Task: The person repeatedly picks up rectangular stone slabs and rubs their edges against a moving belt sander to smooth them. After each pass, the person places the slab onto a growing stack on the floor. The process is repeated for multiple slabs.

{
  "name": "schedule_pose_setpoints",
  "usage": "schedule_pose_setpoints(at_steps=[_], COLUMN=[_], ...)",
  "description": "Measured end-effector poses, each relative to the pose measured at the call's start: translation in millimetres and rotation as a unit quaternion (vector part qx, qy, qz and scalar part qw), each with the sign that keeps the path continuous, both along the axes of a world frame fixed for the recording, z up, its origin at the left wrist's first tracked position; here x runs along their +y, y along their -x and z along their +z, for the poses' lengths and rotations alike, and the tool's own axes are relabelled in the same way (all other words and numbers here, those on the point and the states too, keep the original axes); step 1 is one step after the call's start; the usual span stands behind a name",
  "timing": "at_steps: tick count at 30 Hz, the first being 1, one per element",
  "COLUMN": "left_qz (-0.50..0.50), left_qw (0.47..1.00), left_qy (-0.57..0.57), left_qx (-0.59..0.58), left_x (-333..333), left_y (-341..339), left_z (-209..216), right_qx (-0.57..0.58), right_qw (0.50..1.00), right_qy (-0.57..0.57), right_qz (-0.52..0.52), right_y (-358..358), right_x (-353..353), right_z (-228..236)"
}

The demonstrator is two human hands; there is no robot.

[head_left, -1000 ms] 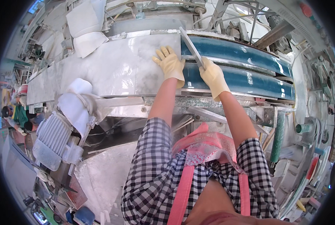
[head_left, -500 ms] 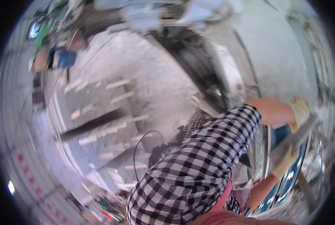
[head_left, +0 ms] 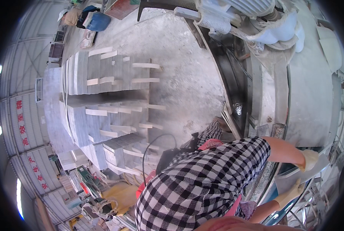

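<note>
Head view, swung from conveyor to stacked slabs (head_left: pixel 96 68), shows the left hand (head_left: pixel 310 159) joining the right hand (head_left: pixel 289 195) at a gray strip (head_left: pixel 300 174) over the blue belt's (head_left: pixel 271 192) edge, apparently sharing support, finger grip unclear.

A pale grey ribbed metal wall (head_left: pixel 21 75) with red lettering (head_left: pixel 21 123) lines the left, beside bright white light openings (head_left: pixel 19 198). Dusty whitish-grey floor (head_left: pixel 183 77) spreads centrally.

Left hand (head_left: pixel 310 159) and right hand (head_left: pixel 290 194) gloved, near each other, both in grip, bare forearms (head_left: pixel 285 151) outstretched.
</note>
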State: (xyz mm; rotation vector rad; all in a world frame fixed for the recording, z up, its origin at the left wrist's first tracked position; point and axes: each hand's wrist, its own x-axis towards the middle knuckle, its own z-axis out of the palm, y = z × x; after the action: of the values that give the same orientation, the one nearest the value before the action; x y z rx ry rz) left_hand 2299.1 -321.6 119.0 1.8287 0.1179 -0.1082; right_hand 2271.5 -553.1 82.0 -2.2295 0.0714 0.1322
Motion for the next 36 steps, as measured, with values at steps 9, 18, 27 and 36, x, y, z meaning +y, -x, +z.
schedule_pose_setpoints(at_steps=[9,18,27,36], left_qz=[-0.166,-0.072,-0.083,-0.138], left_qw=[0.978,0.905,0.914,0.859], left_qy=[-0.090,-0.414,-0.396,-0.482], left_qx=[-0.084,-0.068,0.044,0.100], left_x=[-14,85,66,27], left_y=[4,21,-8,-43], left_z=[-17,2,3,-16], right_qx=[-0.047,-0.022,-0.010,-0.013], right_qw=[0.994,0.976,0.966,0.953], right_qy=[0.094,0.218,0.258,0.304], right_qz=[0.003,-0.020,0.012,-0.005], right_y=[0,50,66,69], right_x=[33,79,82,69], right_z=[20,33,62,51])
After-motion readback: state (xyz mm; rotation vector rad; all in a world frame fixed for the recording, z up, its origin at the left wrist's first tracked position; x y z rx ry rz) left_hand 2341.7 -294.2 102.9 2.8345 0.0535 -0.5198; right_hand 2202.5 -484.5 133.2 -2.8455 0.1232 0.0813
